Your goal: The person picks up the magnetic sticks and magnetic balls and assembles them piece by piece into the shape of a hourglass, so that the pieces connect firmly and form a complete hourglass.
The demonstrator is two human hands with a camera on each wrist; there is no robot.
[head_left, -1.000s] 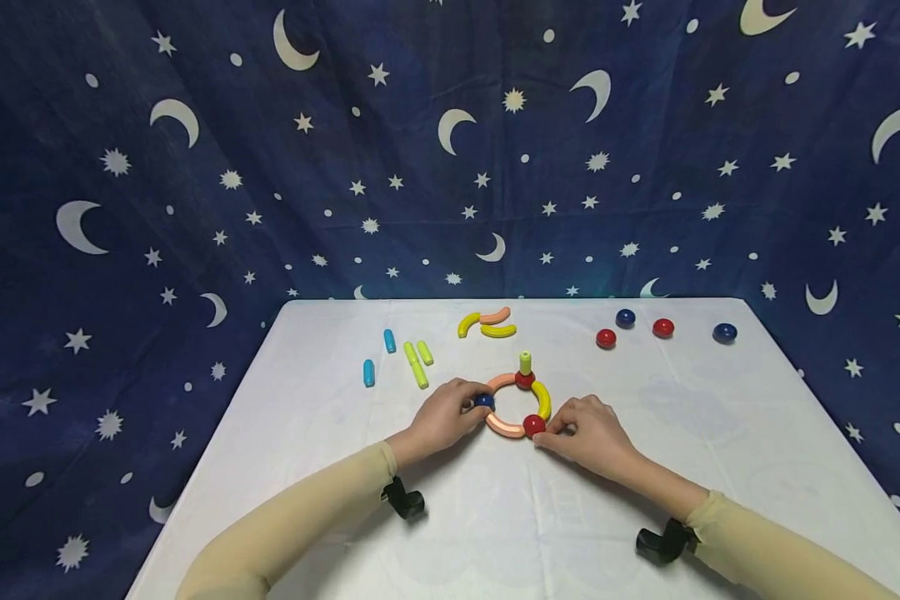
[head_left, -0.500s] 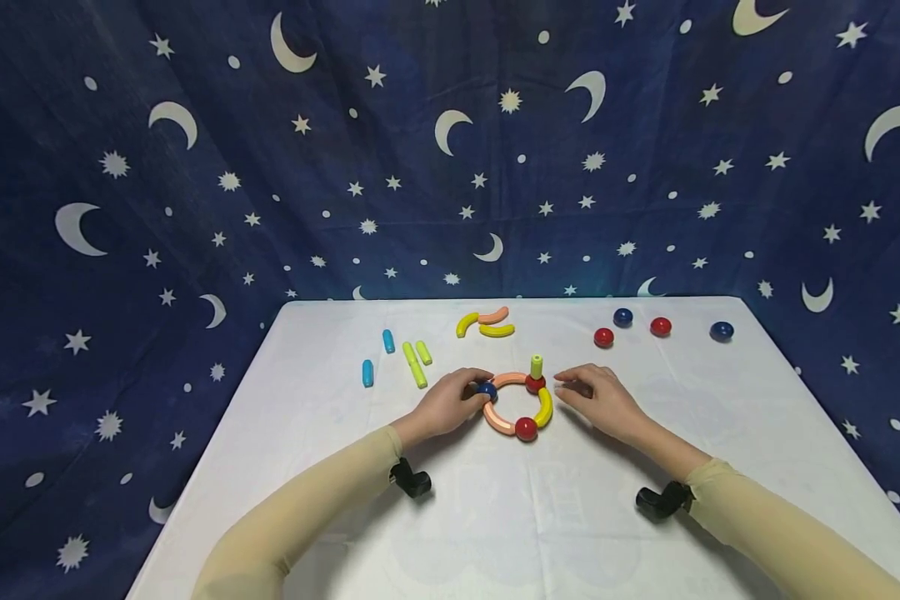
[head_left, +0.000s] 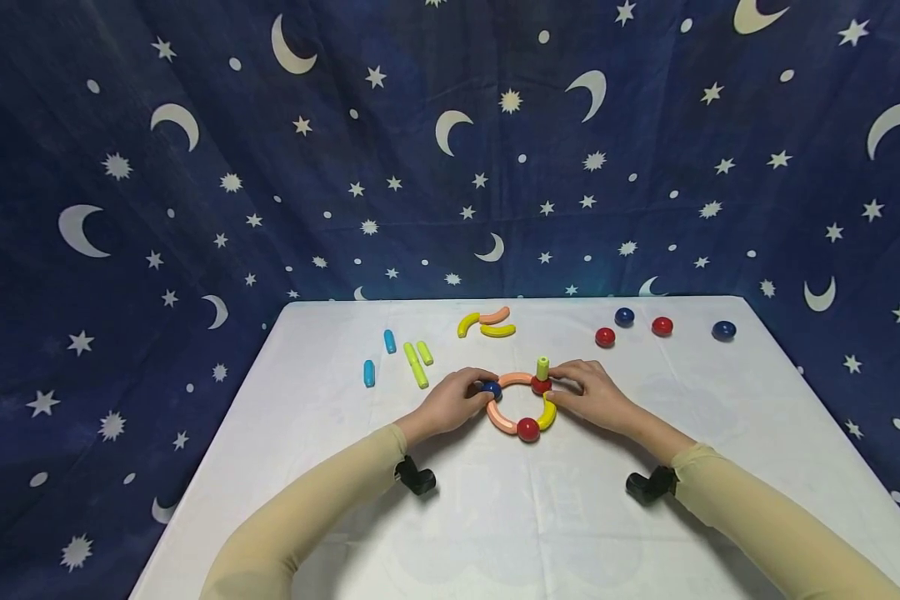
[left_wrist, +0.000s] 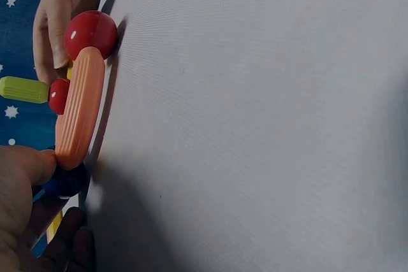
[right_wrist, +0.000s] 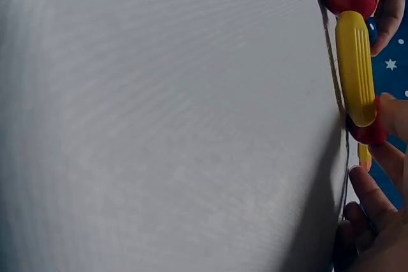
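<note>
A ring of magnetic building pieces lies on the white-covered table. Its joints are a blue ball (head_left: 491, 390), a front red ball (head_left: 528, 430) and a back red ball (head_left: 541, 387). Two orange curved rods (left_wrist: 83, 106) and a yellow curved rod (right_wrist: 355, 68) link them. On the back red ball a light green stick (head_left: 543, 368) stands upright. My left hand (head_left: 447, 406) pinches the blue ball between thumb and fingers. With thumb and forefinger on either side, my right hand (head_left: 594, 398) holds the back red ball, thumb close to the yellow rod's end.
Left of the ring lie blue sticks (head_left: 369, 373) and light green sticks (head_left: 416, 365). Behind it are loose curved rods (head_left: 498, 331), yellow and orange. Several loose balls (head_left: 662, 327), red and blue, sit at the back right. A starry cloth (head_left: 450, 167) hangs behind the table (head_left: 495, 533).
My right hand left the front red ball, moved back, and now holds the back red ball. The ring turned slightly and shifted a little right, my left hand staying on the blue ball.
</note>
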